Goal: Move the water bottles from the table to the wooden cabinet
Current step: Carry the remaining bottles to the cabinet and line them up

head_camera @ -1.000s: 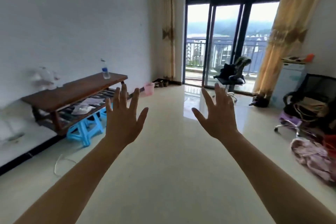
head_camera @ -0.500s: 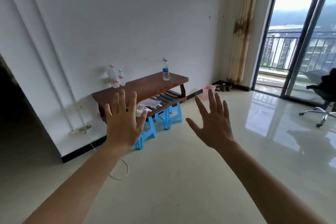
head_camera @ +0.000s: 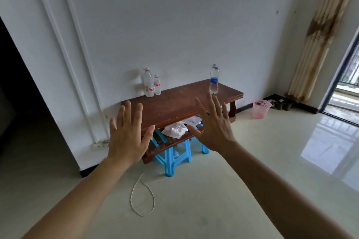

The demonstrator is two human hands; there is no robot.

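Fingers (head_camera: 138,114) spread wide on both of my hands, palms facing away, holding nothing: the left hand (head_camera: 127,134) and right hand (head_camera: 213,124) hang in the air in front of the wooden table (head_camera: 178,103), apart from it and covering part of its front edge. I count three bottles, all clear plastic and upright on the tabletop: a tall bottle (head_camera: 148,82) and a short bottle (head_camera: 157,85) with red labels, just beside each other at the back left by the wall, and a blue-label bottle (head_camera: 214,79) well apart near the right end. Crumpled white bags (head_camera: 175,130) lie on the slatted lower shelf. Two blue plastic stools (head_camera: 172,158) stand under the table. A thin white cord (head_camera: 142,198) loops on the glossy tiled floor, and a pink mesh bin (head_camera: 261,108) stands to the right, near a striped curtain (head_camera: 318,31).
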